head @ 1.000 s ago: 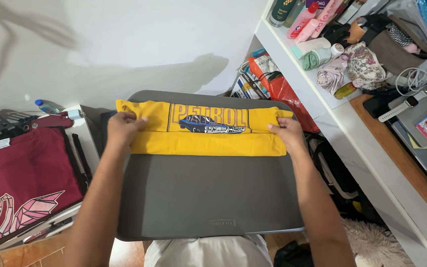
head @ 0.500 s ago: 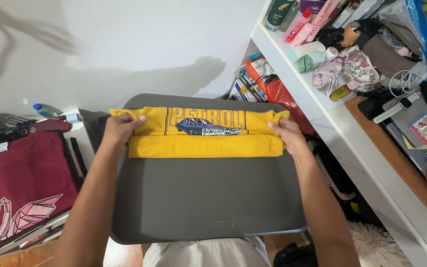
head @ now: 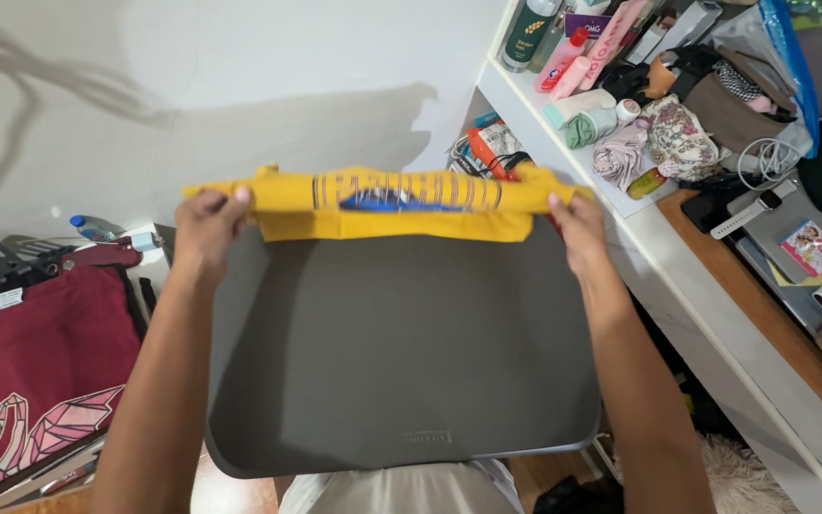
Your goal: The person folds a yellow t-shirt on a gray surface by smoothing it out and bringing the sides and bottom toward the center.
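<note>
We see the folded yellow shirt (head: 387,202) held above the far edge of the grey board (head: 401,352). Left hand (head: 206,224) pinches its left end, right hand (head: 573,221) its right end; a maroon shirt (head: 35,371) lies left of the board.

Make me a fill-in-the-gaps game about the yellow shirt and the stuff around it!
1. The left hand and the right hand each grip one end of a folded shirt whose colour is ____.
2. Under the shirt lies a flat board whose colour is ____.
3. The dark red shirt on the left shows a pink ____.
4. The white shelf stands on the person's ____ side.

Missing words: yellow; grey; swan; right
</note>
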